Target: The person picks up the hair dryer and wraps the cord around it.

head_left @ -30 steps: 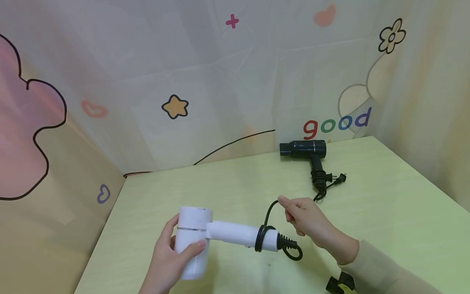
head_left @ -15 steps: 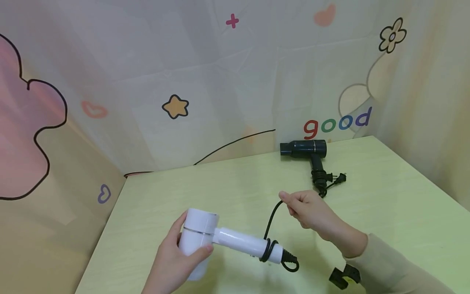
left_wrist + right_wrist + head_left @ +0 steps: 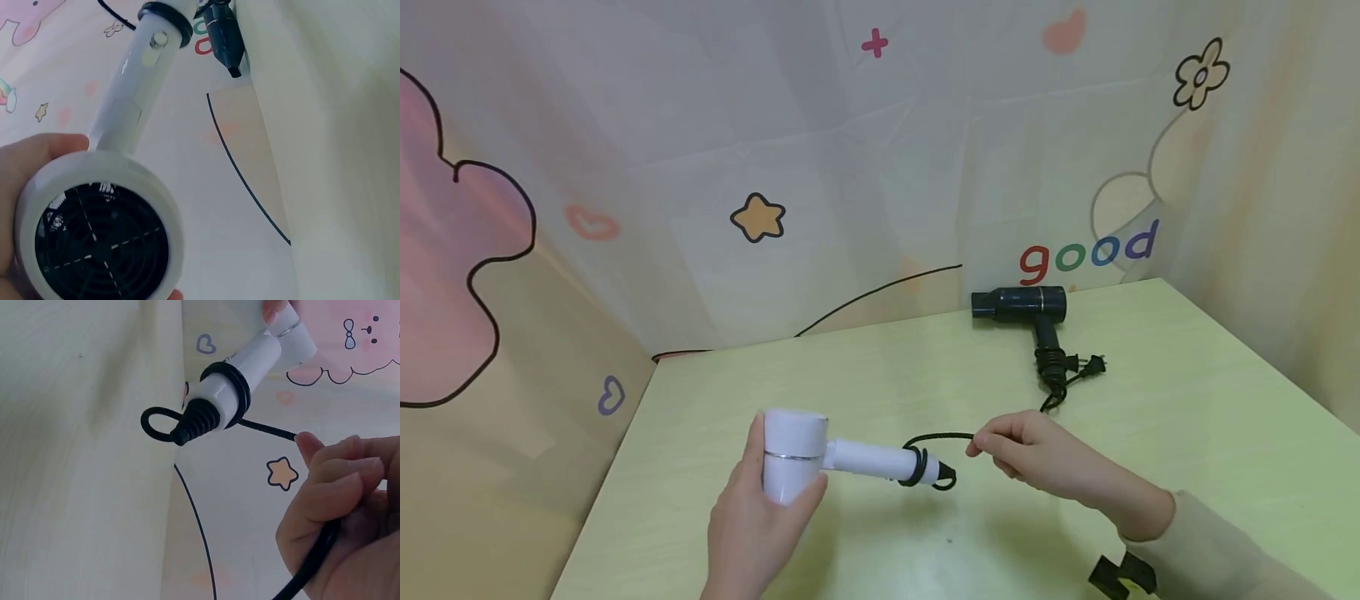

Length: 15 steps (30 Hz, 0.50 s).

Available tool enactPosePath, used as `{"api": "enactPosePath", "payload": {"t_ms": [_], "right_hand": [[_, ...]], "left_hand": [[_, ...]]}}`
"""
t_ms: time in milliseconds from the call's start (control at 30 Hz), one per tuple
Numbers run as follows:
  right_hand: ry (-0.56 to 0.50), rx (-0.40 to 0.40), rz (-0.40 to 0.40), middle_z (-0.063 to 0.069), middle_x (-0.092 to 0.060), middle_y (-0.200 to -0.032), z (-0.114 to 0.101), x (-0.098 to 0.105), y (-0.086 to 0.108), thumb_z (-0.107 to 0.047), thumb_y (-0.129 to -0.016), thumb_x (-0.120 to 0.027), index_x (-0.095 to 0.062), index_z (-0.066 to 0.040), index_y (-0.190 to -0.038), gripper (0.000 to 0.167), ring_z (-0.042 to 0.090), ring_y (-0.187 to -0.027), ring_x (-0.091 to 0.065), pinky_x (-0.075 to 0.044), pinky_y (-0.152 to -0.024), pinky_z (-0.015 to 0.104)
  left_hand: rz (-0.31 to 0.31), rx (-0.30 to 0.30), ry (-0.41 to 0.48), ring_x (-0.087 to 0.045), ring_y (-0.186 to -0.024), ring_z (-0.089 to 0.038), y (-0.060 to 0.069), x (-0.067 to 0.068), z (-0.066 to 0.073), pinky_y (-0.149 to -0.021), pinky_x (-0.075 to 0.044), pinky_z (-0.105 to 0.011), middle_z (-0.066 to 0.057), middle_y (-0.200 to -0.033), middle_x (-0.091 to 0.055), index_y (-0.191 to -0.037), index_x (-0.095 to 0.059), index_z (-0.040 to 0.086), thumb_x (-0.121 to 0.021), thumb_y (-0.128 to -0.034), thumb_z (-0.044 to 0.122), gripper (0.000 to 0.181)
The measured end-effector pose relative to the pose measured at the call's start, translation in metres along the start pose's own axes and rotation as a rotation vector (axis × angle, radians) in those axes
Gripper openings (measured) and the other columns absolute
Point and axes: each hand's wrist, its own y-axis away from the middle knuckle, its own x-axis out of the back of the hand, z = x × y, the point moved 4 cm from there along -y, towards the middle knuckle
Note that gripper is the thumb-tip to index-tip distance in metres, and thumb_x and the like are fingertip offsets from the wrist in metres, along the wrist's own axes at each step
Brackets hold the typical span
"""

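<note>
A white hair dryer is held above the table, its handle pointing right. My left hand grips its barrel, thumb in front; the left wrist view shows the dryer's dark round grille. Black cord is wound around the handle's end, and a small loop leaves the ribbed strain relief. Off to the right, my right hand pinches the cord, which stretches from the handle to its fingertips. In the right wrist view more cord passes through the curled fingers and out below the palm.
A black hair dryer lies at the back right of the pale green table, its cord wrapped around the handle and its plug sticking out. Behind the table hangs a printed curtain. A black strap-like piece sits by the right sleeve.
The white dryer has levelled and shifted slightly up and left, its handle swinging away from me. My right hand has moved lower and a little right, drawing the cord from upward to nearly sideways.
</note>
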Motion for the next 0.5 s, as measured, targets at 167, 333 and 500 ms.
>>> {"api": "enactPosePath", "payload": {"t_ms": [167,333,500], "right_hand": [[0.004,0.079,-0.048,0.000,-0.044,-0.061,0.000,-0.011,-0.002,-0.024,-0.100,-0.046,-0.065,-0.002,-0.099,0.029,0.008,-0.041,-0.025,-0.023,-0.038,0.019],[0.023,0.102,-0.058,0.000,-0.049,-0.065,0.001,-0.017,0.000,-0.023,-0.100,-0.047,-0.064,-0.004,-0.112,0.029,0.007,-0.041,-0.028,-0.024,-0.038,0.018],[0.020,0.148,-0.039,-0.001,-0.050,-0.067,0.000,-0.017,0.001,-0.022,-0.100,-0.047,-0.060,-0.005,-0.124,0.033,0.005,-0.043,-0.029,-0.025,-0.038,0.018]], "left_hand": [[0.085,-0.021,-0.006,-0.060,-0.075,-0.026,-0.001,-0.004,0.001,-0.055,-0.044,-0.037,-0.017,-0.102,-0.063,-0.150,-0.025,0.014,-0.076,-0.0764,0.035,0.092],[0.125,0.003,0.013,-0.060,-0.079,-0.029,-0.001,-0.007,0.001,-0.059,-0.045,-0.043,-0.019,-0.111,-0.061,-0.151,-0.021,0.011,-0.075,-0.0779,0.033,0.093],[0.157,-0.032,-0.037,-0.059,-0.074,-0.030,0.000,-0.012,0.005,-0.055,-0.044,-0.041,-0.021,-0.109,-0.060,-0.150,-0.022,0.014,-0.076,-0.0765,0.034,0.094]]}}
